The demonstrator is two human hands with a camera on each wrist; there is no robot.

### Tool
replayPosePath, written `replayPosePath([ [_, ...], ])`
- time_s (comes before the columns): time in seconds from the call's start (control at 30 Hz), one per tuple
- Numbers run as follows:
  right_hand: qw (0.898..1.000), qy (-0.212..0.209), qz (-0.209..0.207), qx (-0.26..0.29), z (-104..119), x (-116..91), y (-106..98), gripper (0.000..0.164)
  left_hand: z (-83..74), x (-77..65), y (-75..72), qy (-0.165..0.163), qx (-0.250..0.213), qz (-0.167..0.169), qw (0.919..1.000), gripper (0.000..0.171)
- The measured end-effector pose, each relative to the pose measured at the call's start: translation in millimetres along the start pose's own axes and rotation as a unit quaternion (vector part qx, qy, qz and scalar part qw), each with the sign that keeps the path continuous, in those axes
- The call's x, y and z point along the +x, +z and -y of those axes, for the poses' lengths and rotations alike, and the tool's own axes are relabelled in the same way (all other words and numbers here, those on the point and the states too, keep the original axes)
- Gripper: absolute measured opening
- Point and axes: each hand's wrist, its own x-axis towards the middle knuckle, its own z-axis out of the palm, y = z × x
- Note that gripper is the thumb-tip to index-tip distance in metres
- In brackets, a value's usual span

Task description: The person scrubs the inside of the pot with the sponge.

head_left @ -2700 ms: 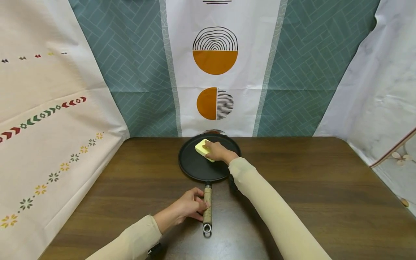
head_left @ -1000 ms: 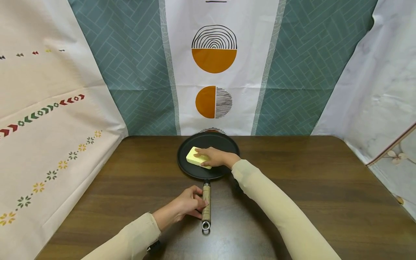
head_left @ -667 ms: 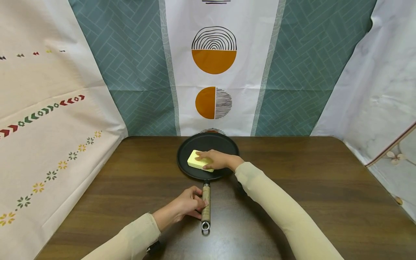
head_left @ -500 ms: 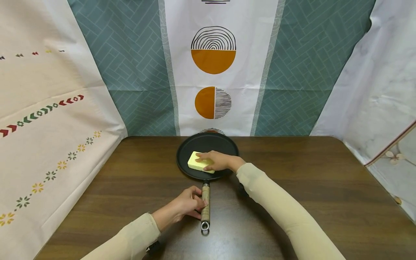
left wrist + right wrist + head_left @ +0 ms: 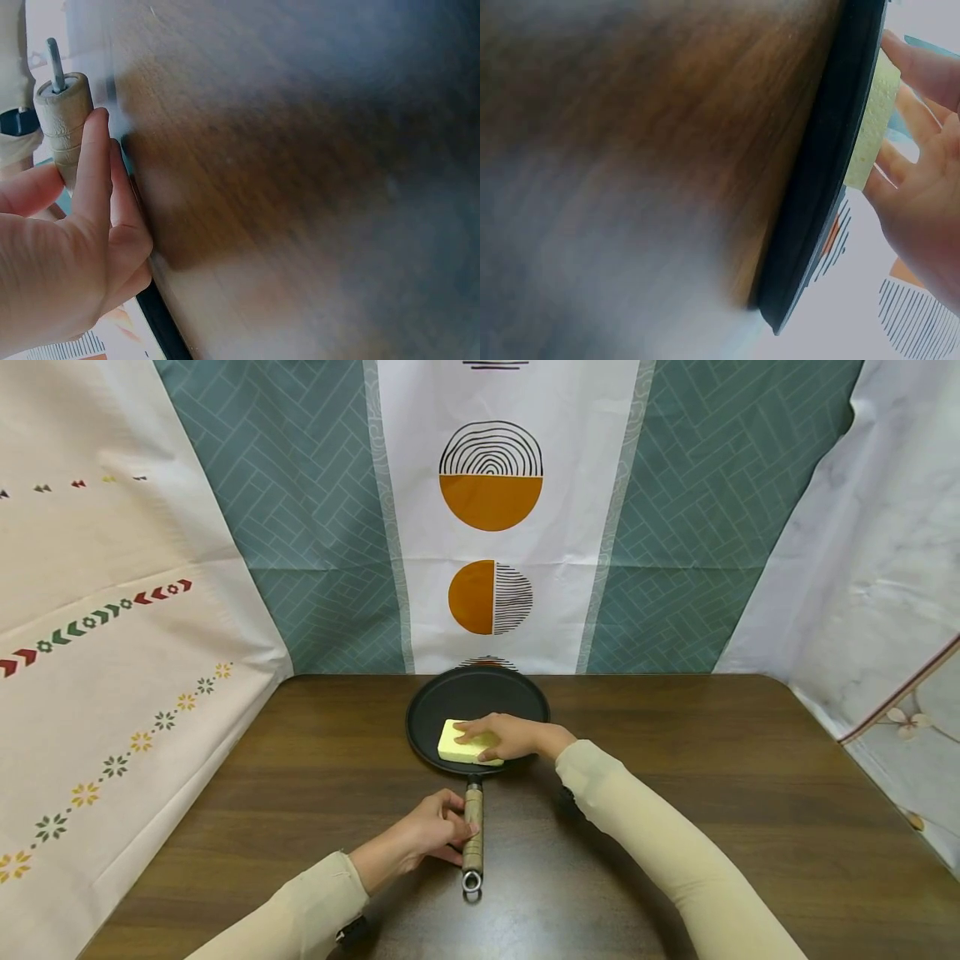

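Note:
A flat black frying pan (image 5: 480, 693) with a wooden handle (image 5: 473, 831) lies on the table, its handle pointing toward me. My left hand (image 5: 423, 833) pinches that handle between thumb and fingers; the left wrist view shows the handle's end (image 5: 64, 120) with its metal ring. On the near part of the pan's surface sits a yellow sponge (image 5: 459, 745). My right hand (image 5: 510, 737) grips it from above, thumb on the near side and fingers spread over the top. In the right wrist view the sponge (image 5: 871, 131) stands against the pan (image 5: 817, 172), partly behind the fingers.
The brown wooden table (image 5: 675, 777) extends to both sides of the pan. A patterned cloth (image 5: 510, 527) hangs behind the table's far edge, near the pan's far rim. Pale cloths hang at left (image 5: 135, 693) and right (image 5: 885, 577).
My right hand has wiped the sponge leftward across the pan, then toward me, close to the handle side. My left hand keeps its hold and the pan stays in place.

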Motion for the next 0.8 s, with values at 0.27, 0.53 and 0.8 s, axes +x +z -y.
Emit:
replayPosePath([
  [0.27,1.000,-0.011,0.002,-0.001,1,-7,0,0.049,0.5,-0.9,0.2,0.005,-0.005,0.001,1.0000,0.040],
  [0.53,1.000,-0.024,0.000,-0.001,-1,-11,-1,0.049,-0.2,-1.1,0.7,0.003,-0.004,-0.003,1.0000,0.041],
  [0.8,1.000,-0.021,-0.010,-0.012,-7,-19,-3,0.050,1.2,-0.6,0.3,0.008,-0.007,-0.001,0.9999,0.040],
])
